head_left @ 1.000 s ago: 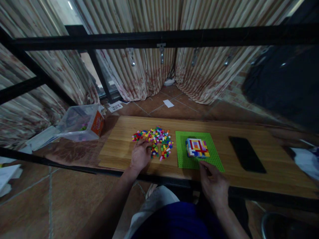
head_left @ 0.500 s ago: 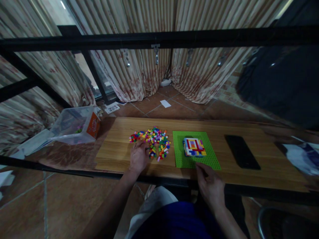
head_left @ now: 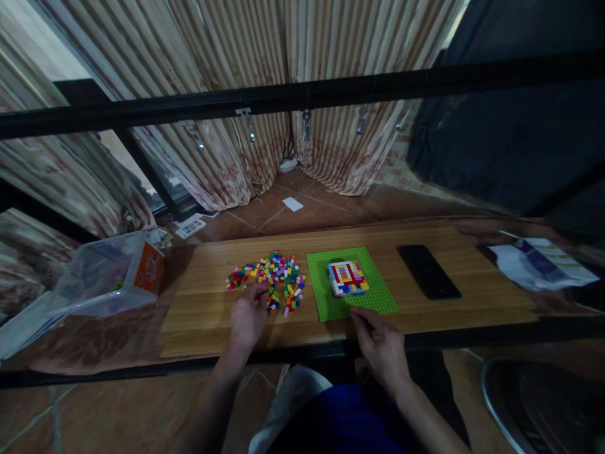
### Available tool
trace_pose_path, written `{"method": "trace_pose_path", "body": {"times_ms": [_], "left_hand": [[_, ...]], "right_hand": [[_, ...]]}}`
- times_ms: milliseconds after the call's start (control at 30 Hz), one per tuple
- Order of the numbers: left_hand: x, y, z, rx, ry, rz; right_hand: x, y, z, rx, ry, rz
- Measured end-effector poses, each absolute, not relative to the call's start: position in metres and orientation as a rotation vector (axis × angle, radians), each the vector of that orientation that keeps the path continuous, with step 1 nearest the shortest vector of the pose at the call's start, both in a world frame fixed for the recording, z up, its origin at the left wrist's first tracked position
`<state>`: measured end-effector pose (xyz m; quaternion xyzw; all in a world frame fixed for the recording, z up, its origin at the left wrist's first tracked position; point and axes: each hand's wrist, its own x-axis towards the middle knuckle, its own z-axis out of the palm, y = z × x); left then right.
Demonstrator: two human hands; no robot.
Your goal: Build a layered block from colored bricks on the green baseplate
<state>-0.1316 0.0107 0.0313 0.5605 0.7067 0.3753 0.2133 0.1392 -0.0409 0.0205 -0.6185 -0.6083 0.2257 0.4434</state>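
My left hand [head_left: 249, 317] rests at the near-left edge of a loose pile of small coloured building bricks [head_left: 278, 272]. Its fingers are curled together against the pile, and whatever they pinch is hidden. At the near edge of a green studded baseplate [head_left: 373, 293] is my right hand [head_left: 380, 343], thumb and fingers pressed together at the tips; anything between them is too small to make out. On the baseplate stands a low square block built of bricks [head_left: 347, 279], its top patterned in white, red, yellow and blue. My right fingertips are apart from that block.
A black phone [head_left: 428, 271] lies on the wooden board [head_left: 198, 328], right of the baseplate. Left of the board is a clear plastic box [head_left: 108, 271] with an orange label. Plastic packaging [head_left: 543, 261] lies at far right. A black metal bar [head_left: 293, 98] crosses beyond the board.
The view has turned and tilted, so the board and everything on it appear shifted left. Both hands keep nearly the same places beside the pile and the baseplate.
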Motion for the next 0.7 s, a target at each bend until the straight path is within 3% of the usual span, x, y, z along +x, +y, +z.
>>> {"method": "trace_pose_path", "body": {"times_ms": [133,300,700], "left_hand": [[-0.108,0.004,0.046,1.015,1.536,1.353],[-0.072,-0.016,0.068,0.744,1.253,1.337],[-0.068,-0.027,0.059,0.677,1.205,1.253]], "right_hand": [[0.121,-0.041,0.032,-1.482,-1.354,0.829],[0.081,-0.032,0.048,-1.245,-1.158,1.197],[0.057,-0.024,0.048,-1.127,-1.073,1.399]]}}
